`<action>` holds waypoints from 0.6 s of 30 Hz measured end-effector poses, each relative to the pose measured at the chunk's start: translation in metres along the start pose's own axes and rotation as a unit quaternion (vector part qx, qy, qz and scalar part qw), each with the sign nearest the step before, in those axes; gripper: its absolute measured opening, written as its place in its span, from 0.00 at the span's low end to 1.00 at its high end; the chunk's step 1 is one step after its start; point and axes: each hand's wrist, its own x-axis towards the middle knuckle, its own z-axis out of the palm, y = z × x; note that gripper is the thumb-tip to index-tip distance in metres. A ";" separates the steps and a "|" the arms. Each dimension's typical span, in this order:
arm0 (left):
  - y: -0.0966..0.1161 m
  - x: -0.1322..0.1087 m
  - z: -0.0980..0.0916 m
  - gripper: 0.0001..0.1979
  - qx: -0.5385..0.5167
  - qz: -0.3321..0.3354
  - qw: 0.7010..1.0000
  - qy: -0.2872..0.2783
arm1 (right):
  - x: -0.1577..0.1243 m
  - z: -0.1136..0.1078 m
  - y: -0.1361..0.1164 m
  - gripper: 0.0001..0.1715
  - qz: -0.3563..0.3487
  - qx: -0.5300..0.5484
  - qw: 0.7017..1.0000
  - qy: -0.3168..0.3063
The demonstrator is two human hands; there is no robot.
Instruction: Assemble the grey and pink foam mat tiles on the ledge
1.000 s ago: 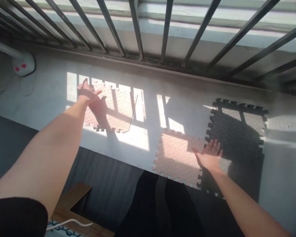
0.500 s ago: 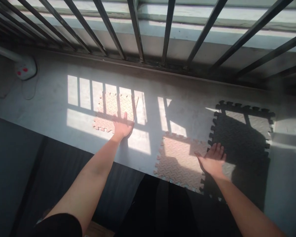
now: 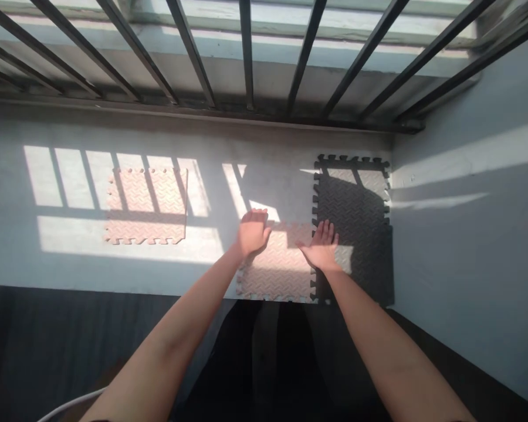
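Over at the left, a pink foam puzzle tile (image 3: 146, 205) lies alone on the grey concrete ledge (image 3: 70, 264). Next, a second pink foam tile (image 3: 275, 275) sits beneath the open left hand (image 3: 253, 233) and open right hand (image 3: 321, 246), flat and apart, butted against a black foam tile (image 3: 354, 234), the right hand hiding their join.

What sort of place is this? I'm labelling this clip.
Probably a balcony: dark metal railing bars with daylight beyond them, a bare concrete floor, and interlocking foam mats laid on it.
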 end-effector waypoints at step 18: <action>0.149 0.069 0.040 0.34 0.143 -0.051 0.978 -0.142 | -0.022 -0.040 0.064 0.77 -0.055 0.072 0.985 -0.149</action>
